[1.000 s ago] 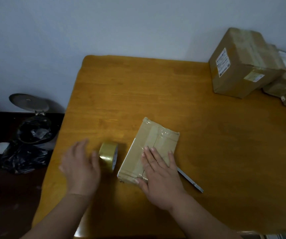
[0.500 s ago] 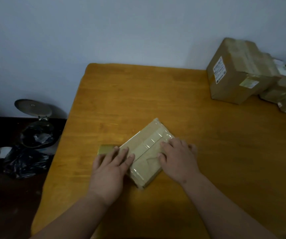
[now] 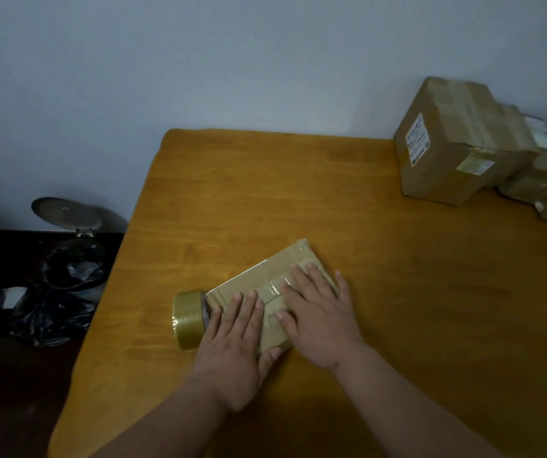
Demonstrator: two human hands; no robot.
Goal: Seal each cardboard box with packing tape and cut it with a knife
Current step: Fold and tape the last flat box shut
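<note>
Both hands lay flat with fingers straight on a small taped cardboard box (image 3: 267, 285): left hand (image 3: 232, 345) at seven o'clock, right hand (image 3: 320, 315) at four. A tape roll (image 3: 187, 319) touched the box at nine o'clock.

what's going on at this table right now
A person is pressing both hands flat on a small cardboard box on the wooden table; clear tape already shows on its top. The left hand covers the near end, the right hand the middle. A tape roll stands against the box's left side. More boxes sit far right.
</note>
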